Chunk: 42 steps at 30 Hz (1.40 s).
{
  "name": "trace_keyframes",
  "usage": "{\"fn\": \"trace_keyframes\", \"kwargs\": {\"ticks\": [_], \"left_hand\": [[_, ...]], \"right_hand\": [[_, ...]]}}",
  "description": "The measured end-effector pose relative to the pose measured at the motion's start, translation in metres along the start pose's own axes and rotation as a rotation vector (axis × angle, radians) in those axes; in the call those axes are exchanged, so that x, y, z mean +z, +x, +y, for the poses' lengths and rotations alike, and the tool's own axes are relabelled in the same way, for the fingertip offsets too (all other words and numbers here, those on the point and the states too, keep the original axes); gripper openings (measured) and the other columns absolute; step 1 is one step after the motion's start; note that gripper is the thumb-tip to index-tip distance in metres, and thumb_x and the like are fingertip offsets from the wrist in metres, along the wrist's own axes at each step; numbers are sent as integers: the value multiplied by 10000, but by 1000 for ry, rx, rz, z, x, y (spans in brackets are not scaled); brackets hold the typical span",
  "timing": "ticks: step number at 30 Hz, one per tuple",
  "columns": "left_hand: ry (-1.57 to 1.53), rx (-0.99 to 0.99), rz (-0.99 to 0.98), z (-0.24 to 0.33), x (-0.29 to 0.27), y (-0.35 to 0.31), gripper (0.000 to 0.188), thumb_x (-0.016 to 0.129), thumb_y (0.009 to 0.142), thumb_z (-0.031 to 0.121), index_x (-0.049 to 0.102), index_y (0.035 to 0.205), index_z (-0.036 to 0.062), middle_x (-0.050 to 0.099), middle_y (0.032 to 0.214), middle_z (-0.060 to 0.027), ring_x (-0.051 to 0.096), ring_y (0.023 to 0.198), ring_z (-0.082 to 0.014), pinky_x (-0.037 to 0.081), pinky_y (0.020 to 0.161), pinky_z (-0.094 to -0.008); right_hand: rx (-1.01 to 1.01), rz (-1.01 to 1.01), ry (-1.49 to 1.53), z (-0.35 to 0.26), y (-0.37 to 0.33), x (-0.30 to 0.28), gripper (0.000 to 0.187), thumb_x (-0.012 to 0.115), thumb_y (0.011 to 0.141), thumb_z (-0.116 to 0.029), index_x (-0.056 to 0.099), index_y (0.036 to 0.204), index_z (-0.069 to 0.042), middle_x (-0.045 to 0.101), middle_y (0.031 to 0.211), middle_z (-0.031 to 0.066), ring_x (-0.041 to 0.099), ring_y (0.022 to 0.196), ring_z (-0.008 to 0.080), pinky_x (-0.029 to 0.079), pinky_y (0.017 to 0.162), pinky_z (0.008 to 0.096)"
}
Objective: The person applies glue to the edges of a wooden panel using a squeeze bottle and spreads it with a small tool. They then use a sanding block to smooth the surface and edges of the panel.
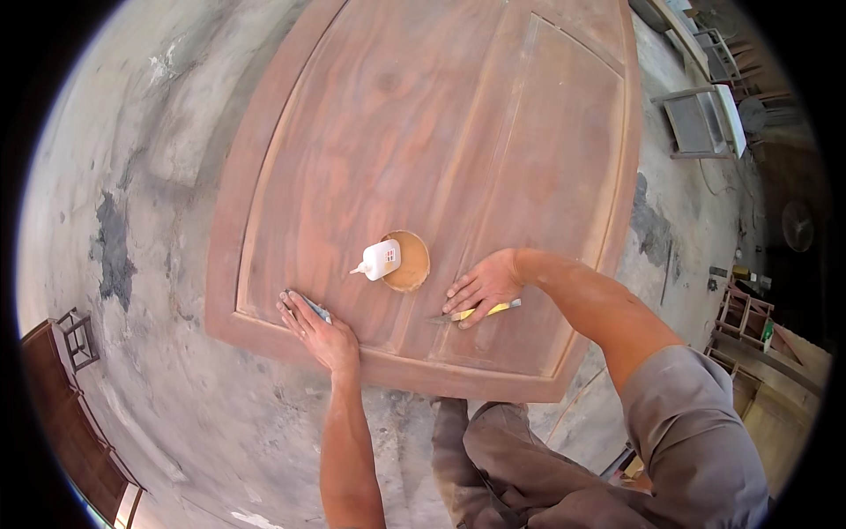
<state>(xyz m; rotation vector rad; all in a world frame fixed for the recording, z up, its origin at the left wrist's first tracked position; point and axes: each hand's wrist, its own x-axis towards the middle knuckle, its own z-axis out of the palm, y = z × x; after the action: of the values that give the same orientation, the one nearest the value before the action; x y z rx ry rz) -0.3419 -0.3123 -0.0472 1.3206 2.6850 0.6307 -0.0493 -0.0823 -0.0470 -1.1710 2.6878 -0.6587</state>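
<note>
A large reddish-brown wooden door panel (423, 132) lies flat above a concrete floor. My left hand (319, 332) presses flat on its near left part, over a small grey-blue piece (318, 309) that pokes out by my fingers. My right hand (483, 286) rests on the panel to the right, fingers laid over a yellow-handled tool (493, 309) whose blade points left. Between my hands, a little farther away, sit a shallow round tan bowl (411, 264) and a white glue bottle (379, 260) lying against it, nozzle pointing left.
Stained grey concrete floor (150, 176) surrounds the panel. A dark wooden frame (75, 423) stands at the lower left. Grey metal chairs or frames (705, 119) are at the upper right, wooden furniture pieces (749, 326) at the right. My knees (493, 458) are below the panel's near edge.
</note>
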Motion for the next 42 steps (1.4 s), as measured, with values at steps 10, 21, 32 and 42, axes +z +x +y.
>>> {"fn": "trace_keyframes", "kwargs": {"ticks": [10, 21, 32, 42], "left_hand": [[6, -1, 7, 0, -1, 2, 781, 576, 858, -25, 273, 1578, -46, 309, 1640, -243, 249, 1537, -441, 229, 1267, -544], [4, -25, 156, -3, 5, -2, 732, 596, 833, -46, 386, 1535, -34, 354, 1629, -217, 317, 1515, -420, 322, 1236, -521], [-276, -714, 664, -6, -44, -76, 664, 545, 974, 51, 289, 1579, -50, 271, 1649, -272, 241, 1539, -433, 225, 1258, -504], [-456, -697, 523, 84, -80, -178, 538, 469, 988, -1, 413, 1519, -65, 322, 1641, -246, 296, 1536, -379, 250, 1250, -448]], "right_hand": [[10, -117, -3, 1, 2, -6, 652, 589, 943, -213, 371, 1556, -176, 395, 1616, 135, 255, 1565, 287, 202, 1298, 463], [-5, -158, 73, 5, 0, -8, 571, 490, 974, -189, 420, 1541, -190, 399, 1618, 126, 267, 1562, 274, 205, 1295, 461], [46, -183, -28, -3, 11, -8, 586, 491, 942, -261, 456, 1524, -196, 447, 1571, 162, 356, 1506, 307, 236, 1279, 457], [232, -296, -235, -27, -70, -43, 677, 594, 907, -212, 396, 1549, -127, 413, 1592, 160, 281, 1545, 311, 171, 1296, 513]]}}
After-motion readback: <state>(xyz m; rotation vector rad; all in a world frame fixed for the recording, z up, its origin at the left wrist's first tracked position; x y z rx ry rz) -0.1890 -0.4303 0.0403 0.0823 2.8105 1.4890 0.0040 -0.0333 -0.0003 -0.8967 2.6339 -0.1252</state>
